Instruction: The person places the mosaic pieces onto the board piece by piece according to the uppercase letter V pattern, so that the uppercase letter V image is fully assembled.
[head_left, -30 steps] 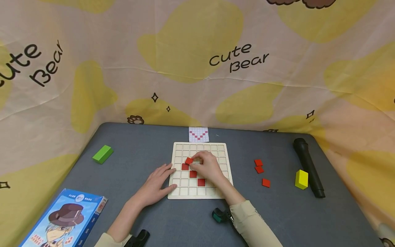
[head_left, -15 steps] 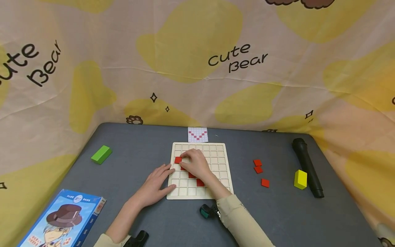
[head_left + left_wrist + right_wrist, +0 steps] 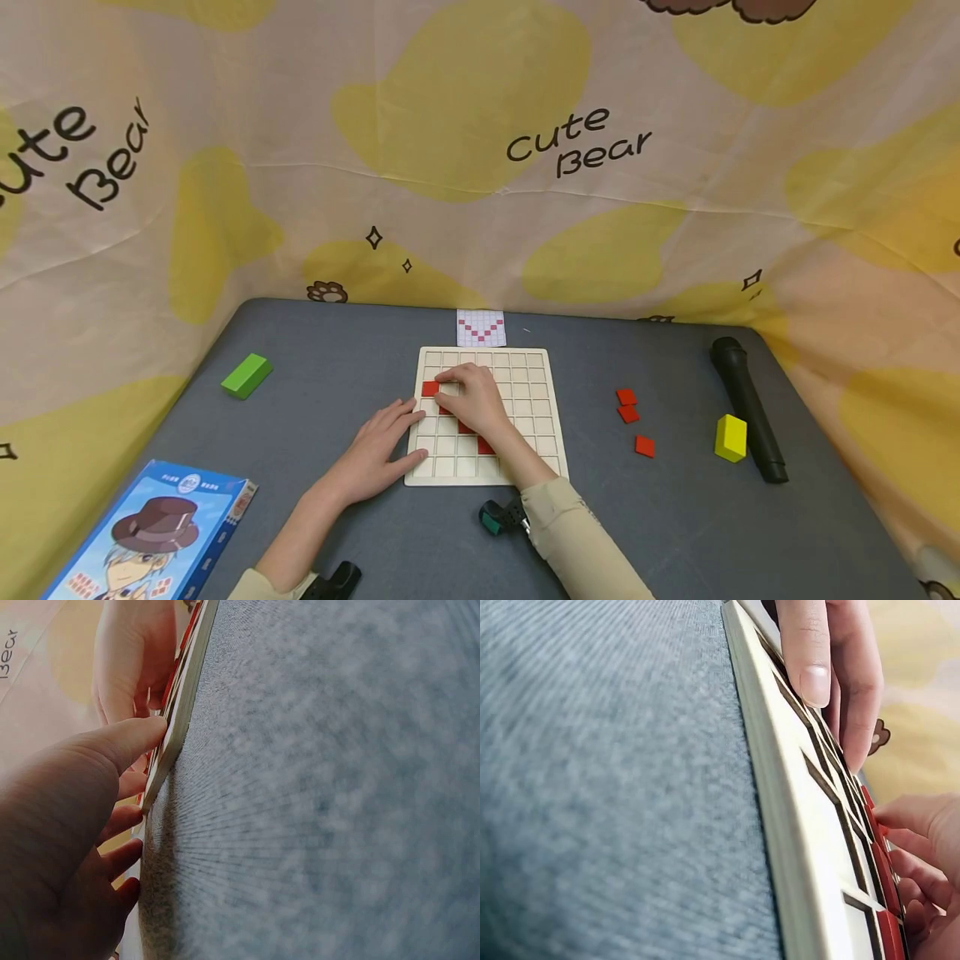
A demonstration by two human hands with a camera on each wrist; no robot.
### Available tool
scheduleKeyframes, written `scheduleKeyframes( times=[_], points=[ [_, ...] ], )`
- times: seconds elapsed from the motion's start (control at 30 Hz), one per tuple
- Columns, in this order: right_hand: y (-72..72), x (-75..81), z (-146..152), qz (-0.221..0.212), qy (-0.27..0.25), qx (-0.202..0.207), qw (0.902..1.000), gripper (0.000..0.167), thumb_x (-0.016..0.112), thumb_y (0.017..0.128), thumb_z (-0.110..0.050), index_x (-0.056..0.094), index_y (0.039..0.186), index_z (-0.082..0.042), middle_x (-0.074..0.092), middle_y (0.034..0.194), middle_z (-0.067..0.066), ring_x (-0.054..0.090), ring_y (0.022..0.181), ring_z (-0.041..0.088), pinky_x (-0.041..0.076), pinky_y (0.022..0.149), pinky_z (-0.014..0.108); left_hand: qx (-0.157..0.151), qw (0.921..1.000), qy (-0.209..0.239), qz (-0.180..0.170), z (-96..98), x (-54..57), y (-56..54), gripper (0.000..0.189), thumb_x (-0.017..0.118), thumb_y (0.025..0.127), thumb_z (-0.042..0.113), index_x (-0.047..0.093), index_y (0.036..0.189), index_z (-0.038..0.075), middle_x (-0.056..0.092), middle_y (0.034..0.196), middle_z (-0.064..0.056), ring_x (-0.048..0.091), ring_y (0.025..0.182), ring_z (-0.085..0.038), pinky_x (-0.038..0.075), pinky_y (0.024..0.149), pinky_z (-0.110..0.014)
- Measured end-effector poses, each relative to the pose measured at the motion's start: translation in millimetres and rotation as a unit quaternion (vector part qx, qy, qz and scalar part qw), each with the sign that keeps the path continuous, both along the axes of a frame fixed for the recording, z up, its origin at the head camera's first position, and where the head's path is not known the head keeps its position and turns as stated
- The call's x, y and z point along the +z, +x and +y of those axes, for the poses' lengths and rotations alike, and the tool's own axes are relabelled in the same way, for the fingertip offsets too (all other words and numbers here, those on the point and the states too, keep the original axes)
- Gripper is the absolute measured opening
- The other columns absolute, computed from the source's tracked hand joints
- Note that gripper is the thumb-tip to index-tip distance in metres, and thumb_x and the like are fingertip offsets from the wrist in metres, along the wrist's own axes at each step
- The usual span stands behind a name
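A pale gridded board (image 3: 525, 467) lies on the grey table, with red square tiles set in a diagonal across its cells. My right hand (image 3: 476, 404) is over the board, thumb and index finger curled at the right side of the upper-left red tile (image 3: 430, 388), which sits in the leftmost column. Beneath this hand, other tiles of the diagonal are partly hidden; one red tile (image 3: 485, 445) shows at the lower end. My left hand (image 3: 378, 450) rests with fingers spread at the board's left edge, its thumb (image 3: 139, 739) over the rim in the left wrist view.
Behind the board lies a small card (image 3: 482, 328) with a pink V pattern. Loose red tiles (image 3: 627, 414) lie to the right, near a yellow block (image 3: 731, 438) and black microphone (image 3: 750, 408). A green block (image 3: 247, 377) and blue box (image 3: 153, 533) are left.
My right hand has moved left with the red tile, which went from tilted above the diagonal to flat in the leftmost column. The left hand has stayed in place.
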State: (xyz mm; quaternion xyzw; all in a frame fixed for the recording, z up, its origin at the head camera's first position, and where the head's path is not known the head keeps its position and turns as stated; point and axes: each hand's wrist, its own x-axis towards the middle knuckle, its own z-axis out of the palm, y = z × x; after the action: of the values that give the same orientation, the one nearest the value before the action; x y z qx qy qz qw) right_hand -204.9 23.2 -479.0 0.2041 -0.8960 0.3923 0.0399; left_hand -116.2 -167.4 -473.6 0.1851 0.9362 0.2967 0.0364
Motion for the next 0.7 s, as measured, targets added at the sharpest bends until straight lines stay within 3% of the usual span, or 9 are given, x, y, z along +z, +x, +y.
scheduleKeyframes(
  times=[0.23,0.33,0.53,0.7],
  points=[
    [3.0,1.6,7,-0.013,-0.010,0.026,0.9995,0.030,0.072,0.087,-0.021,0.072,0.115,-0.010,0.066,0.117,0.007,0.054,0.114,0.027,0.041,0.098,0.043,0.002,1.0000,-0.003,0.002,-0.4,-0.8,0.0,0.059,0.066,0.093,0.036,0.049,0.142,0.008,0.036,0.153,-0.014,0.025,0.143,-0.037,0.024,0.108,-0.064],
    [4.9,4.5,14,-0.044,-0.043,0.025,0.9978,0.026,0.070,0.090,-0.020,0.073,0.114,-0.012,0.067,0.118,0.003,0.057,0.111,0.022,0.044,0.096,0.041,0.003,1.0000,-0.001,0.003,-0.4,-1.2,0.1,0.060,0.066,0.093,0.037,0.049,0.142,0.009,0.036,0.153,-0.013,0.025,0.143,-0.037,0.024,0.108,-0.064],
    [9.6,11.5,38,-0.115,-0.126,-0.026,0.9849,0.016,0.066,0.093,-0.019,0.075,0.107,-0.018,0.067,0.101,-0.003,0.062,0.086,0.013,0.050,0.076,0.032,0.007,1.0000,0.003,0.000,0.1,-1.9,0.1,0.059,0.066,0.093,0.037,0.050,0.142,0.009,0.036,0.153,-0.013,0.025,0.143,-0.037,0.024,0.107,-0.064],
    [9.9,18.0,69,-0.124,-0.135,-0.056,0.9814,0.015,0.065,0.093,-0.017,0.076,0.102,-0.020,0.069,0.096,-0.004,0.062,0.088,0.015,0.048,0.076,0.033,0.008,1.0000,0.001,0.003,0.3,-2.2,0.8,0.059,0.067,0.092,0.036,0.050,0.142,0.009,0.036,0.154,-0.013,0.024,0.143,-0.037,0.024,0.108,-0.064]
  ],
)
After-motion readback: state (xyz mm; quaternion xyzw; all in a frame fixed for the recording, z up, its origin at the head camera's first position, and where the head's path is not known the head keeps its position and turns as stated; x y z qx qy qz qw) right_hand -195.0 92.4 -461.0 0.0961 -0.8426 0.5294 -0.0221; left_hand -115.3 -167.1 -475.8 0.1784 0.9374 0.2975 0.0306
